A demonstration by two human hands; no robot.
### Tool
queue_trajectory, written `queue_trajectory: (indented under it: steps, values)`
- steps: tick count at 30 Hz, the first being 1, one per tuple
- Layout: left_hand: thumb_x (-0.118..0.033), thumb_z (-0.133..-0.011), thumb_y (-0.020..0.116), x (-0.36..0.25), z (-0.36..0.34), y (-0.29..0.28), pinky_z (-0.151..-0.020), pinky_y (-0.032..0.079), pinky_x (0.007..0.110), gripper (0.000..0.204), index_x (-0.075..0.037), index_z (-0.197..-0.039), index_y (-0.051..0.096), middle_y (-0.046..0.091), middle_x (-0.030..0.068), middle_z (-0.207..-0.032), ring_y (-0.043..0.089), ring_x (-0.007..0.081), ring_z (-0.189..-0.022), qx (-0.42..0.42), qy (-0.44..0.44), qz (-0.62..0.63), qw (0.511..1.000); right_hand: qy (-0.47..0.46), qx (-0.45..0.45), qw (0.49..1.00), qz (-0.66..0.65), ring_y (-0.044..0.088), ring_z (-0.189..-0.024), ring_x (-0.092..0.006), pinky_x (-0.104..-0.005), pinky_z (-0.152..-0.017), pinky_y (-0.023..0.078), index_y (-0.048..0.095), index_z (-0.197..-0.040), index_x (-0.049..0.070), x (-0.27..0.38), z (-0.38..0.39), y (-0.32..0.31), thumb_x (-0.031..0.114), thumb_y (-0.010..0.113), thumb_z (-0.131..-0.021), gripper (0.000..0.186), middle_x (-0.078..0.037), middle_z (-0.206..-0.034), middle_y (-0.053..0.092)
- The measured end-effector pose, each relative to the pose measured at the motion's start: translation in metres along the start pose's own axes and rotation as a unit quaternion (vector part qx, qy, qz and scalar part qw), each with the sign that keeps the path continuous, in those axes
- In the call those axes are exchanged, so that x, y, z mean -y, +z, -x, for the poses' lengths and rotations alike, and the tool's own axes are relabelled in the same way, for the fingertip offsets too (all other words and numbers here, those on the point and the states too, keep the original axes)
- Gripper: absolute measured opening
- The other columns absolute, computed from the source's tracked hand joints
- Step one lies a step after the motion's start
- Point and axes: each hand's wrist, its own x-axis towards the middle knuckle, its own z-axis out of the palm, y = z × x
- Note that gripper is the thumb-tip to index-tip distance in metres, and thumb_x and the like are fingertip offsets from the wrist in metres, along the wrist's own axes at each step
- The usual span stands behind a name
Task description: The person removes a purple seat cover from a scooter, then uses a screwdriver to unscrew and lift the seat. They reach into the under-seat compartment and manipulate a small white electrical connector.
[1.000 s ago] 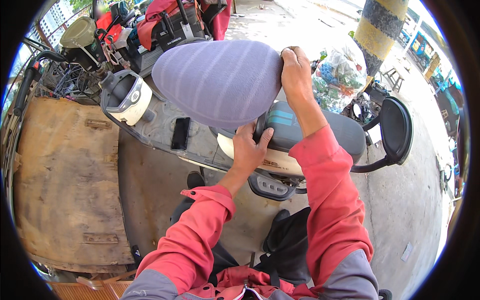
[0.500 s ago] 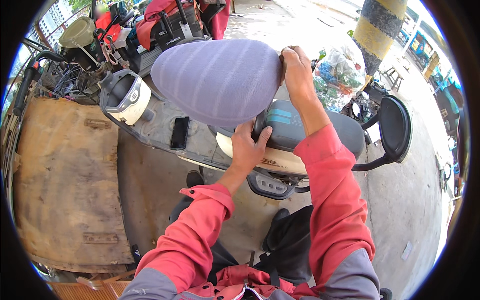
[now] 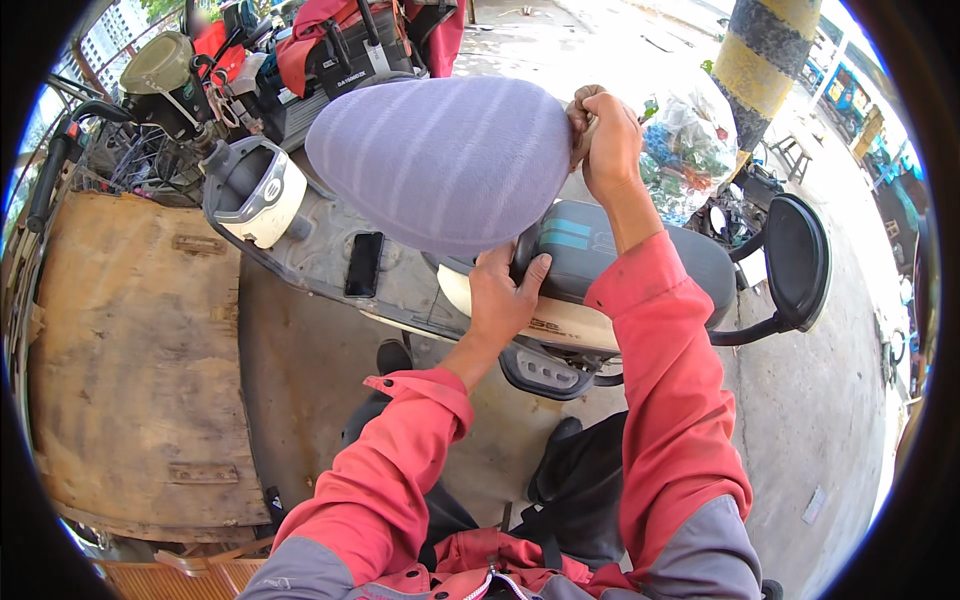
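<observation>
A lilac striped fabric-covered oval seat (image 3: 430, 160) sits raised above a cream and grey electric scooter (image 3: 560, 325). My right hand (image 3: 607, 145) is closed at the seat's right end, fingers bunched on the edge of its cover. Below it, my left hand (image 3: 507, 295) grips a black part (image 3: 525, 255) under the seat, thumb against the side of the grey padded seat (image 3: 630, 260) with blue stripes. A black phone (image 3: 363, 264) lies on the grey footboard (image 3: 320, 240). A cream plastic housing (image 3: 262, 200) stands to the left.
A plywood board (image 3: 135, 360) lies at left. Behind are cluttered tools and red cloth (image 3: 450, 40). At right are a bag of rubbish (image 3: 690, 150), a yellow-black pillar (image 3: 760, 60), a black backrest (image 3: 798, 260) and a small stool (image 3: 795, 155).
My right hand has shifted slightly right and curled its fingers more at the seat's edge. The lilac seat has nudged slightly right. My left hand stays in much the same place.
</observation>
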Motion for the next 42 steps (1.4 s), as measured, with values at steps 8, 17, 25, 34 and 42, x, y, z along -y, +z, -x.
queue_trajectory:
  steps: [8, 17, 25, 34, 42]
  values:
    - [-0.026, -0.092, 0.076, 0.004, 0.0, -0.001, -0.072, 0.052, 0.034, 0.036, 0.001, -0.112, 0.068, 0.069, 0.0155, -0.091, 0.068, 0.025, -0.077, -0.01, -0.002, 0.018, 1.0, -0.053, -0.091, 0.977, 0.186, 0.053, -0.073, -0.0149, -0.0321, -0.068, 0.046, 0.061, -0.102, -0.005, 0.008, 0.027, 0.018, 0.021, 0.049, -0.095, 0.029, -0.009, -0.085, 0.057]
    - [-0.026, -0.091, 0.077, 0.0, 0.001, -0.003, -0.07, 0.051, 0.035, 0.035, 0.001, -0.112, 0.069, 0.068, 0.0153, -0.089, 0.066, 0.0255, -0.074, 0.012, -0.027, -0.009, 1.0, 0.009, -0.003, 1.0, 0.021, 0.05, -0.066, -0.0187, -0.0332, -0.061, 0.043, 0.061, -0.096, -0.003, 0.006, 0.001, 0.003, 0.016, 0.045, -0.085, 0.026, -0.006, -0.074, 0.053]
    - [-0.027, -0.092, 0.076, 0.004, 0.0, -0.002, -0.071, 0.051, 0.036, 0.034, 0.001, -0.111, 0.069, 0.068, 0.0162, -0.09, 0.067, 0.0269, -0.076, -0.004, -0.002, 0.004, 1.0, -0.016, -0.032, 0.997, 0.073, 0.05, -0.06, -0.014, -0.0279, -0.048, 0.043, 0.059, -0.105, -0.001, 0.008, 0.021, 0.011, 0.022, 0.05, -0.097, 0.026, -0.004, -0.071, 0.051]
    - [-0.028, -0.092, 0.076, 0.001, -0.001, -0.003, -0.074, 0.052, 0.035, 0.036, 0.001, -0.111, 0.068, 0.069, 0.0164, -0.093, 0.068, 0.0273, -0.08, 0.006, -0.018, 0.009, 1.0, -0.088, -0.117, 0.965, 0.216, 0.05, -0.071, -0.0128, -0.0297, -0.07, 0.043, 0.063, -0.089, -0.005, -0.001, 0.024, 0.029, 0.029, 0.055, -0.104, 0.038, -0.006, -0.08, 0.063]
    - [-0.025, -0.092, 0.076, -0.004, -0.001, -0.006, -0.073, 0.052, 0.035, 0.034, 0.001, -0.111, 0.068, 0.069, 0.0169, -0.092, 0.069, 0.0299, -0.08, 0.025, -0.023, -0.009, 0.999, 0.042, -0.032, 0.995, 0.08, 0.038, -0.067, -0.0102, -0.0296, -0.06, 0.032, 0.054, -0.076, 0.008, 0.012, 0.007, 0.016, 0.027, 0.052, -0.097, 0.028, 0.001, -0.072, 0.045]
